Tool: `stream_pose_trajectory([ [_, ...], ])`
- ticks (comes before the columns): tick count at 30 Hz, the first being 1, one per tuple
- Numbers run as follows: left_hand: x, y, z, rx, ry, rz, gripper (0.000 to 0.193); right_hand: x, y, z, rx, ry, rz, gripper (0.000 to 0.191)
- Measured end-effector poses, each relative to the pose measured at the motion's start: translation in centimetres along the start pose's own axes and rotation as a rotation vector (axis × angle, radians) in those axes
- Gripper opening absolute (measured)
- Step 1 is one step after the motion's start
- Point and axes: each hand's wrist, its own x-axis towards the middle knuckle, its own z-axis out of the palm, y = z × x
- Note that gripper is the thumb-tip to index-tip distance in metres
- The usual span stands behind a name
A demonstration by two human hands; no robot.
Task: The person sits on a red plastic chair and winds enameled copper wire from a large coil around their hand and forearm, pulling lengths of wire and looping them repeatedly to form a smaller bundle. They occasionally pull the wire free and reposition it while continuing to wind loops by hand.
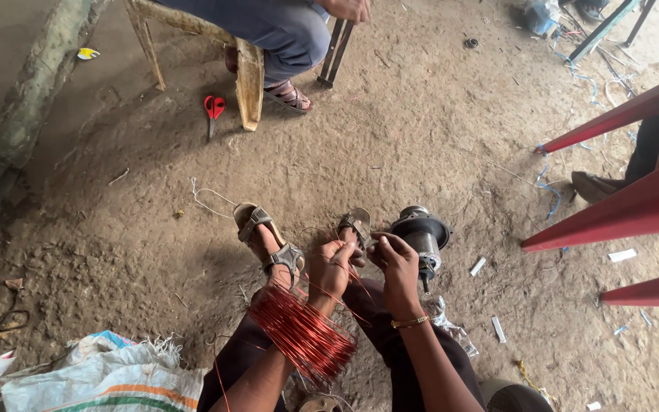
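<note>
A coil [303, 333] of red copper wire hangs around the left forearm, just behind the wrist. The left hand [331, 268] is curled, its fingers [342, 254] pinched on thin strands of wire that run back to the coil. The right hand [395, 258], just right of the left one and nearly touching it, has its fingers [382, 246] bent and closed on the same strands, well forward of the coil. A dark motor [421, 236] stands on the dirt floor [390, 137] just right of the right hand, beyond the coil. Two sandalled feet [268, 240] rest on the floor just ahead of the coil. Red scissors [213, 108] lie far ahead of the coil, beside a chair leg [249, 84].
</note>
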Motion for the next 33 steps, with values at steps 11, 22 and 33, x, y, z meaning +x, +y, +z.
stream_pose_trajectory([
  [11, -0.1, -0.1, 0.0, 0.092, 0.017, -0.017, 0.031, 1.0, -0.1, -1.6, 0.027, 0.15, 0.018, 0.021],
  [22, -0.4, -0.1, 0.0, -0.012, 0.022, -0.006, 0.036, 1.2, -1.3, -2.2, 0.066, 0.207, -0.094, 0.016],
  [33, -0.9, 0.3, 0.0, -0.041, 0.006, -0.018, 0.037, 1.1, -1.3, -2.6, 0.084, 0.205, 0.07, 0.019],
])
